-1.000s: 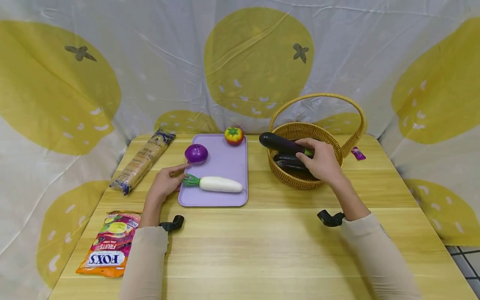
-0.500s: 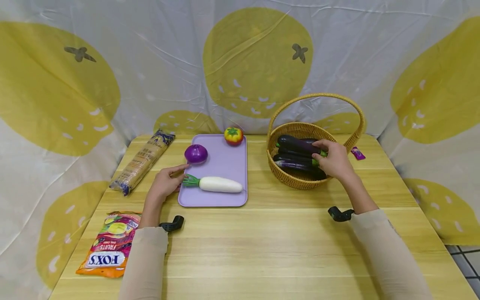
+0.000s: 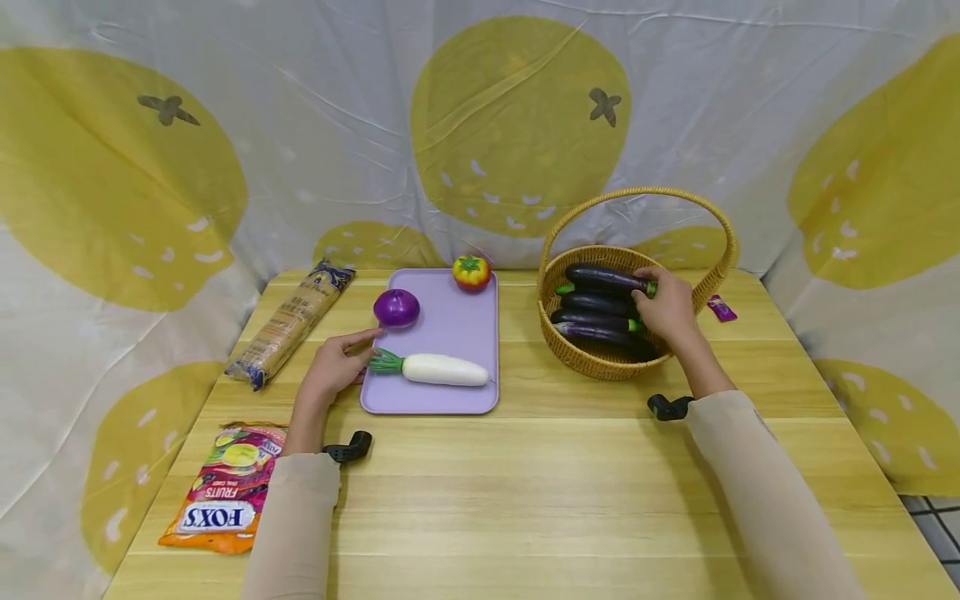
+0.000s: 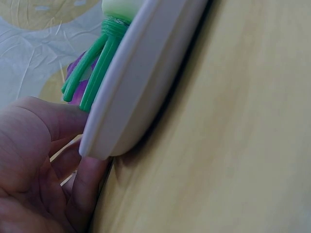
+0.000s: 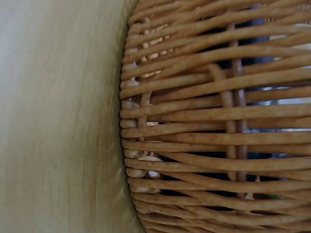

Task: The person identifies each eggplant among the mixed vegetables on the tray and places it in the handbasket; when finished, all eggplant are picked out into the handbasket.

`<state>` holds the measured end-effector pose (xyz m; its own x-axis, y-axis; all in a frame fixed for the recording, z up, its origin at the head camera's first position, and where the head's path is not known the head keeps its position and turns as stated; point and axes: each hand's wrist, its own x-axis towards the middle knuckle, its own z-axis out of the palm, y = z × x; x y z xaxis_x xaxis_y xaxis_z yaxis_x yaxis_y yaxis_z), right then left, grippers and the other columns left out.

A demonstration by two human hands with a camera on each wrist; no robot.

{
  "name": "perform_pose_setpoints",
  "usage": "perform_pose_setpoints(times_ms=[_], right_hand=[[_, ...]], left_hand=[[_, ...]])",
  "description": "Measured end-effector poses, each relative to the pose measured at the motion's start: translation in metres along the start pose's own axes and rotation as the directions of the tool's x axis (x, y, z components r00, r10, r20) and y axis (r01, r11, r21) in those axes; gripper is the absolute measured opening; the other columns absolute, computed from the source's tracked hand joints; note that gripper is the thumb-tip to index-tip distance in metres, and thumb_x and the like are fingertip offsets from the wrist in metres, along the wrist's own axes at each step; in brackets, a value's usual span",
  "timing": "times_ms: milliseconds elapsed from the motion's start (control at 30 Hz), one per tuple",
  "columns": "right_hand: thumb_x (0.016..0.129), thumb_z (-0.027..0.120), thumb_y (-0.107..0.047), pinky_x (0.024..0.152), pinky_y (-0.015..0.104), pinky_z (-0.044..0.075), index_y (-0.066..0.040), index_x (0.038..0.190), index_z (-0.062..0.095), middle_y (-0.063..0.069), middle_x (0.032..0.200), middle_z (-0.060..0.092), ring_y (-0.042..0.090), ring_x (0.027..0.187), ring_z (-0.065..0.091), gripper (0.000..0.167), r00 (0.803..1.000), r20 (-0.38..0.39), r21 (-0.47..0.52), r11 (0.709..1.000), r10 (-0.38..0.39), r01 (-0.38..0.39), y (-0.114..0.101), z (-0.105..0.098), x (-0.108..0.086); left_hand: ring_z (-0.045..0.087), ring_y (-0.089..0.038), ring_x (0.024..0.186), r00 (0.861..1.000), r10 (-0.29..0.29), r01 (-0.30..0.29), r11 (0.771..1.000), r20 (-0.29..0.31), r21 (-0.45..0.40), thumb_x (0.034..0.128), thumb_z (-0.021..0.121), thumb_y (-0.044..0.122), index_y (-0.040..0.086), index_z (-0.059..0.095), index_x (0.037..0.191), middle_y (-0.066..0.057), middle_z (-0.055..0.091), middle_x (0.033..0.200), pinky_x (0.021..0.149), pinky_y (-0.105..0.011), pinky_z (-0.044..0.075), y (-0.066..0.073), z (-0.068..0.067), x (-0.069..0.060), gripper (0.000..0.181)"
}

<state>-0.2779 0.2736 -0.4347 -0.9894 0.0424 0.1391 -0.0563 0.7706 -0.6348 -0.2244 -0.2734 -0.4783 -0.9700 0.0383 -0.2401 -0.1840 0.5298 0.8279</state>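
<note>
My right hand (image 3: pixel 670 307) pinches the green stem end of a dark purple eggplant (image 3: pixel 600 277). That eggplant lies in the wicker basket (image 3: pixel 588 364), behind several others (image 3: pixel 600 321). The right wrist view shows the basket's woven side (image 5: pixel 233 126) close up; the hand itself is out of that view. On the left, my left hand (image 3: pixel 335 367) grips the edge of a lilac tray (image 3: pixel 442 333), thumb over the rim (image 4: pixel 90 138) and fingers beneath. A white radish (image 3: pixel 446 370) with green leaves, a purple onion (image 3: pixel 397 308) and a red-yellow tomato-like piece (image 3: pixel 471 273) rest on the tray.
A long pack of noodles (image 3: pixel 291 327) lies left of the tray. Nearer stands a bag of fruit candy (image 3: pixel 225 492), partly behind the left forearm. A small purple wrapped candy (image 3: pixel 722 308) is right of the basket, whose tall handle (image 3: pixel 637 192) arches over it.
The eggplant in my right hand has gone down from above the basket into it, beside the others, and then shifted slightly back. My left hand stays at the tray.
</note>
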Motion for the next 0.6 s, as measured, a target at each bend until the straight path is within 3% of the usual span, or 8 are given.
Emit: perform_pose_setpoints(times_ms=[33,133,267,400,600], right_hand=[[0.102,0.060,-0.012,0.070,0.046,0.044,-0.005,0.140,0.059,0.029,0.143,0.056,0.039,0.067,0.052,0.038,1.000,-0.006,0.002,1.000,0.003,-0.003,0.0012,0.0013,0.0019],[0.101,0.062,-0.010,0.093,0.055,0.046,-0.004,0.138,0.059,0.029,0.142,0.057,0.048,0.106,0.057,0.038,1.000,-0.008,0.015,1.000,-0.008,0.008,0.0006,0.0033,0.0049],[0.101,0.064,-0.012,0.109,0.062,0.042,-0.004,0.140,0.058,0.026,0.143,0.056,0.046,0.132,0.049,0.041,0.998,0.051,0.023,0.999,-0.027,0.026,-0.0021,0.0036,0.0057],[0.101,0.066,-0.017,0.109,0.063,0.041,-0.004,0.144,0.054,0.023,0.145,0.055,0.044,0.133,0.050,0.046,0.992,0.117,0.031,0.999,-0.042,0.039,-0.0049,0.0028,0.0032],[0.103,0.064,-0.028,0.112,0.062,0.040,-0.003,0.146,0.052,0.022,0.146,0.055,0.044,0.136,0.049,0.050,0.992,0.111,0.067,0.996,-0.068,0.061,-0.0044,-0.0006,-0.0009]], left_hand=[[0.063,-0.013,0.074,1.000,0.000,0.000,1.000,0.001,0.000,0.1058,0.058,0.020,0.023,0.058,0.149,-0.022,0.042,0.160,0.066,-0.025,0.060,0.0000,0.0001,-0.0003,0.043],[0.062,-0.012,0.071,1.000,-0.002,0.002,1.000,0.002,-0.003,0.1059,0.058,0.020,0.023,0.058,0.149,-0.022,0.043,0.159,0.065,-0.025,0.060,-0.0002,0.0004,-0.0011,0.043],[0.060,-0.010,0.068,1.000,-0.004,0.004,1.000,0.002,-0.001,0.1059,0.058,0.021,0.023,0.058,0.149,-0.022,0.044,0.159,0.064,-0.025,0.059,-0.0015,0.0004,-0.0019,0.043],[0.057,-0.009,0.065,1.000,-0.002,0.002,1.000,-0.002,0.000,0.1057,0.058,0.021,0.023,0.058,0.148,-0.021,0.044,0.158,0.064,-0.024,0.059,-0.0012,-0.0001,-0.0023,0.043],[0.057,-0.008,0.065,1.000,0.000,0.000,1.000,-0.005,0.001,0.1056,0.059,0.021,0.022,0.058,0.148,-0.022,0.043,0.159,0.063,-0.024,0.058,0.0000,-0.0005,-0.0022,0.043]])
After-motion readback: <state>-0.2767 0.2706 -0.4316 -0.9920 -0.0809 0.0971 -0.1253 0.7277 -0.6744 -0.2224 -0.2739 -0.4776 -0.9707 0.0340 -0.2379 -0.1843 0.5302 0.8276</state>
